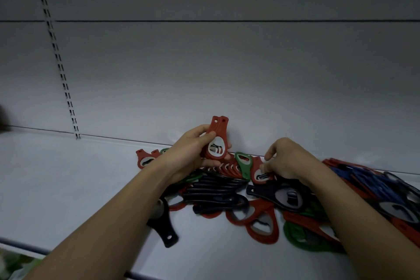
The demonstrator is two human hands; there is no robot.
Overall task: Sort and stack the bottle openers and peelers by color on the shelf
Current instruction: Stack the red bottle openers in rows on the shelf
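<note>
Left hand (193,154) curled tight round two red openers (216,141) lifted above the far pile (227,188) on the shelf (68,177), right hand (286,159) pinching another red opener (259,171) lying just right.

dim overall | brightest mid-frame | corners dark | wide-angle bending at edges | slightly soft
</note>
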